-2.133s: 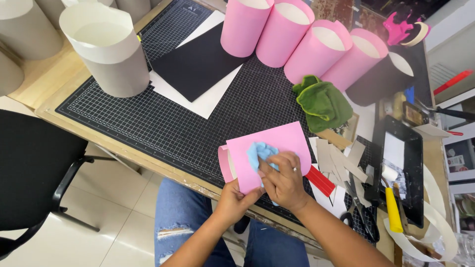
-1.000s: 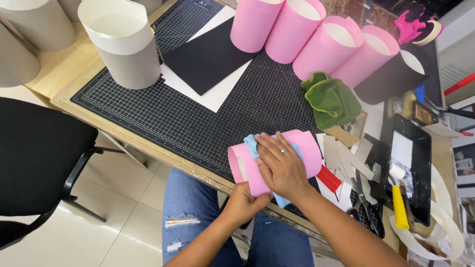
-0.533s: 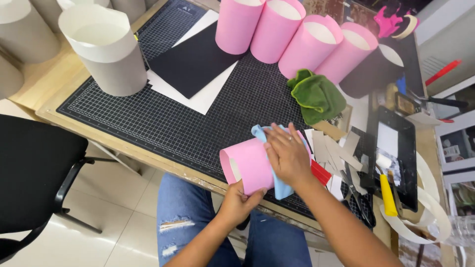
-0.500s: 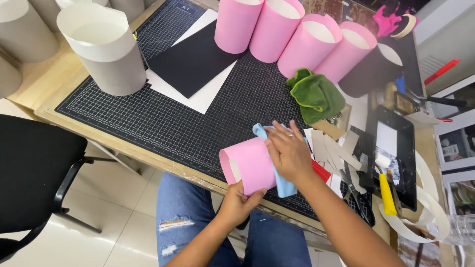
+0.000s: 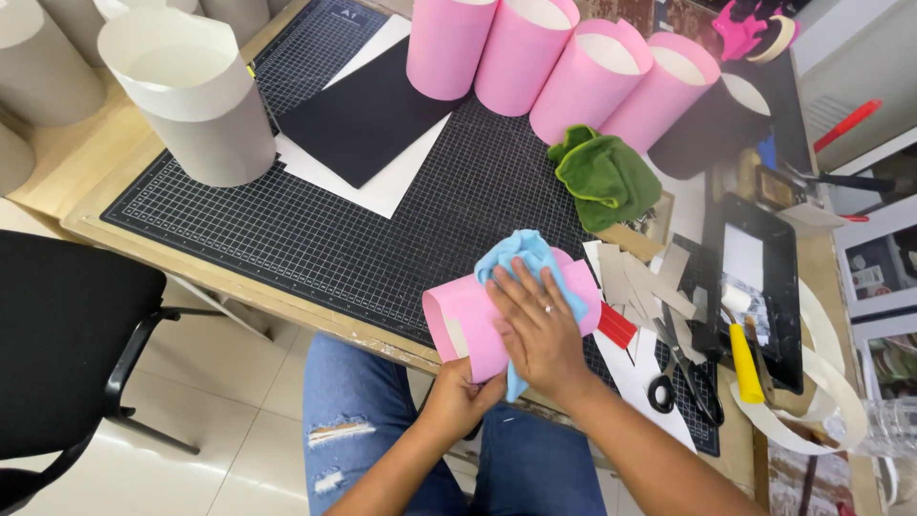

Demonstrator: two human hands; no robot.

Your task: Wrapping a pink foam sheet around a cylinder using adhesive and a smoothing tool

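Head view, near to far, all placed off the pink paper tube [image 5: 478,320]. Left hand [image 5: 460,394] just below the tube's near open end, fingers clamped on its lower edge. Tube lies on its side at the near edge of the black cutting mat [image 5: 315,229], over the person's lap. Right hand [image 5: 540,330] flat on top of the tube, fingers together and extended, pressing a light blue cloth [image 5: 521,258] against it; cloth sticks out past the fingertips and hangs below the palm. Right of the tube: grey card scraps [image 5: 635,277], black scissors [image 5: 673,368], yellow-handled knife [image 5: 745,363]. Beyond the tube: green cloth [image 5: 604,177] bunched on the mat, black sheet [image 5: 368,110] on a white sheet [image 5: 382,186]. Far left: white paper cylinder [image 5: 196,100], upright. Farthest back: four upright pink cylinders [image 5: 564,62] in a row.
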